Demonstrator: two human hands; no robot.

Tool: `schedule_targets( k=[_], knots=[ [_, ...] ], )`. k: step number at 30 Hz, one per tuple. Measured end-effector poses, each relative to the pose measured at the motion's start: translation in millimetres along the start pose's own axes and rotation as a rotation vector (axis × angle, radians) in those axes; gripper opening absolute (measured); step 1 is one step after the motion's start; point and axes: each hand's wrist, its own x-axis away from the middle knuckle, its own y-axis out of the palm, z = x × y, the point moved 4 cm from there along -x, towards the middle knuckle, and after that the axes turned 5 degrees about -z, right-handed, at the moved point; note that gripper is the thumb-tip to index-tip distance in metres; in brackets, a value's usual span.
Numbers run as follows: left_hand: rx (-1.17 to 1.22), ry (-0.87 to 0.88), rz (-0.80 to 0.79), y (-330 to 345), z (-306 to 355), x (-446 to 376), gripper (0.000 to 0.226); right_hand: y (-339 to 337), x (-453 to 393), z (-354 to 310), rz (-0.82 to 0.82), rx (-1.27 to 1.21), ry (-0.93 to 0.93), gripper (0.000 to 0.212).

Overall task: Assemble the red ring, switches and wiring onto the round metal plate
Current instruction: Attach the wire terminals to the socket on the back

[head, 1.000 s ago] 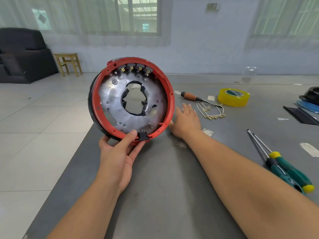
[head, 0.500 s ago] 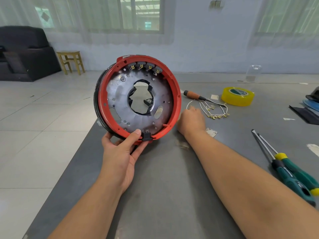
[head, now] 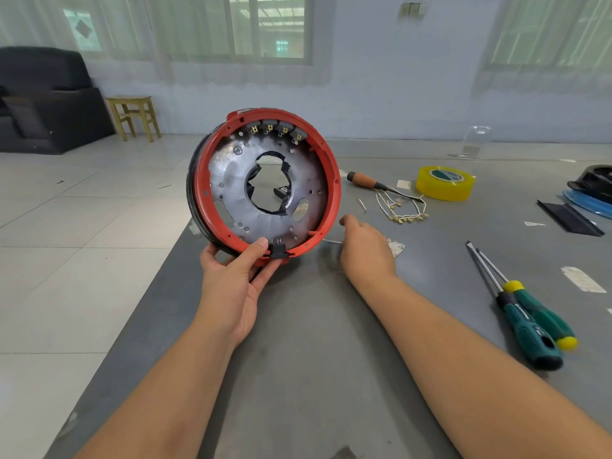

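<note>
Red ring point(head: 332, 193) seated round the round metal plate point(head: 231, 180), the whole held up on edge above the near-left corner of the grey surface point(head: 314, 359) by the left hand point(head: 231, 286), thumb over the bottom rim, fingers curled behind. That's a one-point hold: the plate could tip or slide off the palm. The right hand point(head: 366, 253) rests on the surface just beside it, fingers curled under; whether they pinch anything, I cannot tell. The loose wiring point(head: 402, 210) could snag if dragged. From the head view, the count: four switches point(head: 276, 129) along the top, three screwdrivers, one roll of yellow tape point(head: 445, 183).
</note>
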Motion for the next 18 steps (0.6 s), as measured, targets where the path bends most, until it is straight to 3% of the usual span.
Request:
schedule_targets(
  k=[9, 18],
  knots=[
    [-0.016, 0.010, -0.007, 6.9, 5.3, 15.0, 0.070, -20.1, 59.4, 6.9, -0.118, -0.032, -0.023, 0.023],
    [-0.037, 0.011, -0.012, 10.7, 3.4, 22.0, 0.071, -37.0, 92.8, 11.8, -0.193, 0.188, -0.200, 0.016]
  ],
)
